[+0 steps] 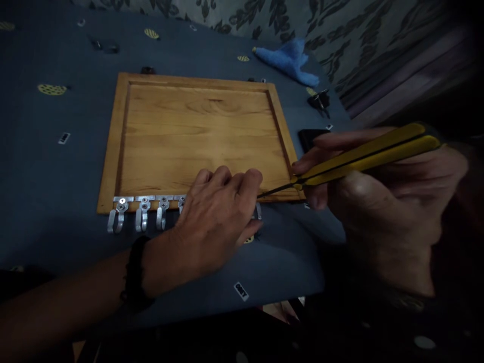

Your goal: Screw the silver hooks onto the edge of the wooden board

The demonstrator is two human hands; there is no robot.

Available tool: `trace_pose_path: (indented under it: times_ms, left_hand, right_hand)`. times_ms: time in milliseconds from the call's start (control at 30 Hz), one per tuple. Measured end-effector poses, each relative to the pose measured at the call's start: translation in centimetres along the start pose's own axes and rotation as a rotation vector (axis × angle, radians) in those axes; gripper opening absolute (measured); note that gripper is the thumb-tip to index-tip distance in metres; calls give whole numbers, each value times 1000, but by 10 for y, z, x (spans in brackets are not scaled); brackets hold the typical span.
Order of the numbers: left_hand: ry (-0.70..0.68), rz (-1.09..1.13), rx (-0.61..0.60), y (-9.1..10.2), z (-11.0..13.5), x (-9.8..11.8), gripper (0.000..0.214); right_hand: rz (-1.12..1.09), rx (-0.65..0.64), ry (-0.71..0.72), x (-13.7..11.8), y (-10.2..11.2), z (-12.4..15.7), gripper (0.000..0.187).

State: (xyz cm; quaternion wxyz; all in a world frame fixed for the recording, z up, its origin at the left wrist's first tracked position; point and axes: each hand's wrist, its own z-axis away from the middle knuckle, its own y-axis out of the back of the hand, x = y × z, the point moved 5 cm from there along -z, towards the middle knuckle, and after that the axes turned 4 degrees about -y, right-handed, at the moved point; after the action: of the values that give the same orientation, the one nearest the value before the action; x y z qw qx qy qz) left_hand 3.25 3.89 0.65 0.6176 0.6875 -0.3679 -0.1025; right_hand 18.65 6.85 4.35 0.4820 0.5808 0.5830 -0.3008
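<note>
A wooden framed board (204, 118) lies on the dark blue cloth, its recessed side facing up. Along its near edge runs a row of silver metal hooks (121, 204); screws show in several of them. My left hand (217, 217) is curled over this edge, covering part of the row. Its thumb is beside a metal hook (259, 210) at the row's right end, and its fingertips are mostly hidden. In my right hand (393, 201) is a yellow folding screwdriver (363, 156), slanting down to the left. Its thin dark shaft reaches the board's edge near my left fingers; the tip's contact is unclear.
A blue cloth (287, 60) lies at the back right, with a small dark metal piece (320, 103) in front of it. A black object (312, 137) is partly behind my right hand. Small dark pieces (104, 47) lie back left. Patterned wallpaper (227, 15) borders the table.
</note>
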Motion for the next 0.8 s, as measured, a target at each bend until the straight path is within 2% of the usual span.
trace_pose_path:
  times_ms: [100,233,300,433,567,800]
  left_hand:
    - [5,-2,9,-1,0,0,42]
    - [-1,-1,12,-1,0,0,41]
    - [1,0,6,-1,0,-1,41]
    - [2,-1,12,-1,-1,-1,43]
    - [2,-17,25,0,0,0,47]
    - [1,-13,30,0,0,0,47]
  right_hand:
    - [51,-2,53,-1,1,0,21]
    - [137,42,210,-2,4,-3,10]
    - [138,48,258,-3,4,-3,12]
    - [85,10,178,-3,3,-3,8]
    - [49,-19,31,-2,2,-1,23]
    - [-3,19,41,2,-4,2,14]
